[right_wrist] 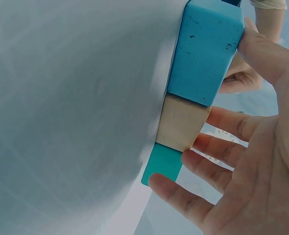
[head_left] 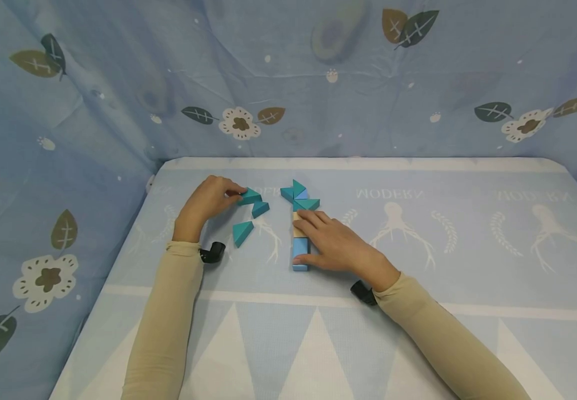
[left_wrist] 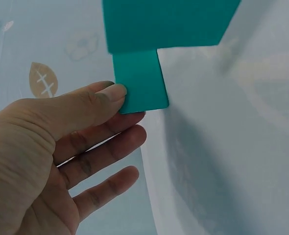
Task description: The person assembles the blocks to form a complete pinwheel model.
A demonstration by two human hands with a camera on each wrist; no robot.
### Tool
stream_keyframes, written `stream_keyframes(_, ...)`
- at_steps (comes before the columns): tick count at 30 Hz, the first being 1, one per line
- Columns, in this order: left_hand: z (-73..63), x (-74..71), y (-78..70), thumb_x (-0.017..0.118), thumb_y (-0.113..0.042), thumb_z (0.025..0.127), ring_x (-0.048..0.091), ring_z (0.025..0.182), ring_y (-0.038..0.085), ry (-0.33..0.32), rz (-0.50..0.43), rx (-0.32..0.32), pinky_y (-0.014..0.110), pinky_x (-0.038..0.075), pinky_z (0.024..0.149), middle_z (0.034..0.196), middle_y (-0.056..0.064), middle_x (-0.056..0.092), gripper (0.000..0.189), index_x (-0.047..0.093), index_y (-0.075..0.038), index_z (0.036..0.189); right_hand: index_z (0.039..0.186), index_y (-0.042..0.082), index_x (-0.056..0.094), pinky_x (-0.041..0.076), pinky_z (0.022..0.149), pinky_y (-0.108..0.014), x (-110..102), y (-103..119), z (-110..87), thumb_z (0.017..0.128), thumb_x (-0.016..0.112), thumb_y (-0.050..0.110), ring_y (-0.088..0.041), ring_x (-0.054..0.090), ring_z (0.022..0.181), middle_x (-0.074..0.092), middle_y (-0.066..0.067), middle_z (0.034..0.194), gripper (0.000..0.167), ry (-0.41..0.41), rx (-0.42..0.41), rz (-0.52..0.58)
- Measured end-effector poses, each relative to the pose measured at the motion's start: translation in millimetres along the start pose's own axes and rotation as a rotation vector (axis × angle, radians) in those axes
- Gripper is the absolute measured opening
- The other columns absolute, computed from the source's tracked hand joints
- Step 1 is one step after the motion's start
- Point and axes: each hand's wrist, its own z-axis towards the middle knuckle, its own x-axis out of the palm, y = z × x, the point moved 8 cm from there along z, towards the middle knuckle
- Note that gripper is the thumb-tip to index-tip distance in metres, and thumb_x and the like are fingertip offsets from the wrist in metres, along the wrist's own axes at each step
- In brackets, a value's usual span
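Between thumb and index finger, my left hand (head_left: pixel 207 198) pinches a teal triangular block (head_left: pixel 251 196); its other fingers are spread loosely in the left wrist view. A small teal block (head_left: pixel 260 209) sits just beside the held one, and a larger teal triangular block (head_left: pixel 242 233) lies nearer me. My right hand (head_left: pixel 337 243) rests along a column of blocks, fingers extended against its side. The column has a blue block (right_wrist: pixel 203 54), a plain wooden block (right_wrist: pixel 182 121) and a teal block (right_wrist: pixel 161 163). Teal triangular blocks (head_left: pixel 307 204) cluster at its far end.
A pale blue patterned cloth (head_left: pixel 468 266) covers the table. Leaf-print fabric (head_left: pixel 288 78) hangs behind and at the left. Black devices (head_left: pixel 212 253) are attached at both wrists.
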Motion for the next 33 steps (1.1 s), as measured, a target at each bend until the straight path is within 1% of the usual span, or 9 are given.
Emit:
stream_keyframes(5, 1.3, 1.3, -3.5, 0.068, -0.009, 0.092, 0.066, 0.107, 0.031, -0.012, 0.005, 0.009, 0.045, 0.053, 0.092, 0.115, 0.014, 0.071, 0.027, 0.071, -0.007, 0.119, 0.149, 0.007, 0.039, 0.042, 0.106, -0.053, 0, 0, 0.7, 0.090, 0.063, 0.055, -0.031, 0.030, 0.144, 0.030, -0.013, 0.158, 0.079, 0.004, 0.000, -0.004)
stream_keyframes(9, 1.8, 1.8, -5.0, 0.068, -0.009, 0.092, 0.066, 0.104, 0.031, -0.021, 0.015, 0.008, 0.044, 0.054, 0.088, 0.113, 0.014, 0.071, 0.027, 0.071, -0.008, 0.119, 0.149, 0.007, 0.039, 0.042, 0.106, -0.053, 0, 0, 1.5, 0.090, 0.063, 0.054, -0.031, 0.030, 0.145, 0.029, -0.013, 0.158, 0.079, 0.005, -0.001, 0.001)
stream_keyframes(17, 5.9, 3.3, -11.5, 0.070, -0.008, 0.090, 0.069, 0.100, 0.027, -0.073, 0.051, 0.029, 0.042, 0.055, 0.088, 0.110, 0.013, 0.073, 0.025, 0.074, -0.008, 0.115, 0.148, 0.007, 0.039, 0.042, 0.105, -0.053, -1, 0, 1.3, 0.090, 0.063, 0.055, -0.031, 0.030, 0.145, 0.029, -0.012, 0.158, 0.079, 0.013, 0.011, 0.006)
stream_keyframes(22, 6.0, 5.0, -13.2, 0.070, -0.007, 0.090, 0.068, 0.101, 0.027, -0.076, 0.042, 0.022, 0.042, 0.055, 0.089, 0.110, 0.012, 0.073, 0.024, 0.074, -0.008, 0.114, 0.149, 0.007, 0.039, 0.042, 0.106, -0.053, 0, -1, 1.5, 0.090, 0.063, 0.055, -0.030, 0.029, 0.145, 0.029, -0.013, 0.158, 0.079, 0.016, 0.013, -0.001)
stream_keyframes(33, 5.6, 7.2, -18.0, 0.070, -0.007, 0.090, 0.068, 0.102, 0.028, -0.078, 0.041, 0.047, 0.042, 0.055, 0.089, 0.110, 0.012, 0.073, 0.025, 0.074, -0.008, 0.114, 0.149, 0.008, 0.038, 0.042, 0.106, -0.053, 1, 0, 1.3, 0.090, 0.062, 0.055, -0.031, 0.029, 0.145, 0.028, -0.012, 0.159, 0.079, 0.024, 0.014, 0.001)
